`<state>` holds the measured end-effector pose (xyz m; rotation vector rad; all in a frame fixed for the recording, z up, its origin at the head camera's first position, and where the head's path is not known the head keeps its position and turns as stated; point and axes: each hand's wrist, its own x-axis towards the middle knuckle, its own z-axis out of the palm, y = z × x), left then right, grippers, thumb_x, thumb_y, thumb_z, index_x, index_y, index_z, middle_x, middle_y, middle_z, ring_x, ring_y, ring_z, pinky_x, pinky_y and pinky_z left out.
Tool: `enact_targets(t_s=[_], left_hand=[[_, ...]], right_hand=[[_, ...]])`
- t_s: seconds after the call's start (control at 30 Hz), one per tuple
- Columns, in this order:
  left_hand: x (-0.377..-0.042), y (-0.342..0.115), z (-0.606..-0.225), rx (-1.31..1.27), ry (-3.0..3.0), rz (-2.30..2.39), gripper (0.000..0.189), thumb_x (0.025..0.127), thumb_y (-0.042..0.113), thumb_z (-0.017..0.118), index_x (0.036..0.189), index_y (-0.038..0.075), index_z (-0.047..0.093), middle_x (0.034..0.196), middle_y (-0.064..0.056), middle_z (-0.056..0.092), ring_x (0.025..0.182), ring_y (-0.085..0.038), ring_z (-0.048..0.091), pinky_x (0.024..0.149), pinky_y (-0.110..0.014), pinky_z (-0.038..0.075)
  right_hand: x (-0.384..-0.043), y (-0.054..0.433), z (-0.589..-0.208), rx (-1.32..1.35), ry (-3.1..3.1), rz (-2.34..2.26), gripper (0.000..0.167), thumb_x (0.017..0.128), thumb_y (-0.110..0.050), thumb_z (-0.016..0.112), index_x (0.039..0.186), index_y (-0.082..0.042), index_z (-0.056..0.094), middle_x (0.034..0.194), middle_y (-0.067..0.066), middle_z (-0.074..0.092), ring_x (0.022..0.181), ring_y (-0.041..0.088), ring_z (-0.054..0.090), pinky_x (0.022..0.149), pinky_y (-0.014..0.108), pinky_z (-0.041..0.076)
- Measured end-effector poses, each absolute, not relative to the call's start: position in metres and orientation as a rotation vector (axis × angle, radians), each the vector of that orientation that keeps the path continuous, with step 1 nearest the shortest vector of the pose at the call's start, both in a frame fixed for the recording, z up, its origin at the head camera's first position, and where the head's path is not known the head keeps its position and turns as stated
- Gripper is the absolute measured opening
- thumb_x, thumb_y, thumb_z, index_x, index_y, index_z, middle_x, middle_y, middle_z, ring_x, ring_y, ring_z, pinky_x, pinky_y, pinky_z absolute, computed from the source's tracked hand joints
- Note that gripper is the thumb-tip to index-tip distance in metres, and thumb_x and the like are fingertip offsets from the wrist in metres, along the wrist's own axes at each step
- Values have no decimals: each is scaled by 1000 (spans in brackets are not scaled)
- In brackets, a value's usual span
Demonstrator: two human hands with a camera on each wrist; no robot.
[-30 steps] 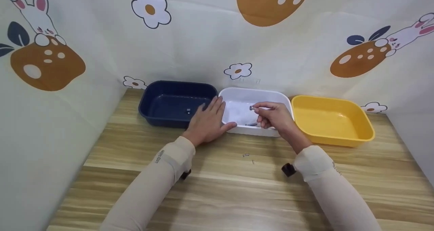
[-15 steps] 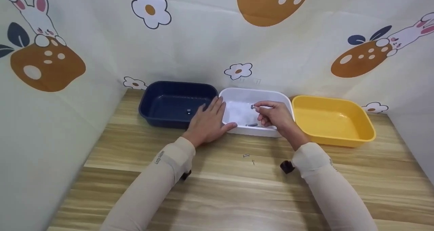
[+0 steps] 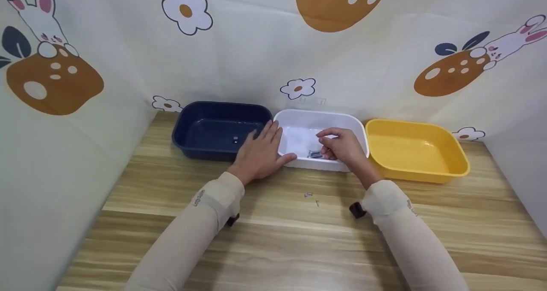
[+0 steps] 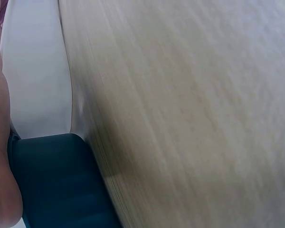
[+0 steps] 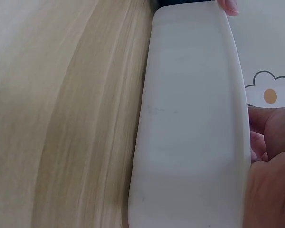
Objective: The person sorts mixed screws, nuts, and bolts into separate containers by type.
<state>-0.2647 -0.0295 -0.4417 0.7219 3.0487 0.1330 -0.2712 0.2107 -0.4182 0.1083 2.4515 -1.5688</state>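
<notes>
My left hand lies with straight fingers over the adjoining rims of the navy bin and the white bin. Over the white bin's right half hovers my right hand, index finger reaching forward and thumb below it, with nothing visible between their tips. Several silvery bolts lie together on the white bin's floor, partly hidden by the right fingers. In the right wrist view the white bin's outer wall hides most of the fingers. A small dark metal piece sits in the navy bin.
To the right stands a yellow bin, beside the white one. A few tiny metal screws lie on the wooden table in front of the white bin. A patterned cloth wall rises behind the bins.
The bolt pinched by my right fingers has been let go, and more bolts show on the white bin's floor. My left hand stays on the rims.
</notes>
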Motion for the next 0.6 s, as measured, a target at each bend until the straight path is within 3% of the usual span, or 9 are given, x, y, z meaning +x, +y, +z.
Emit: enact_targets(t_s=[0.43,0.6], left_hand=[[-264,-30,-441,715,3050,178,93,92,75,28,155,7,22,164,-8,12,151,-21,8,116,-55,20],[-264,-30,-441,727,3060,145,94,91,76,23,155,7,22,164,-8,12,151,-21,8,116,-55,22]], right_hand=[[-270,211,-419,86,2485,-1552,24,97,-14,59,117,-4,68,65,5,63,49,12,57,52,22,53],[-269,212,-418,84,2456,-1610,26,98,-16,59,119,-3,67,64,5,63,48,12,57,52,22,53]])
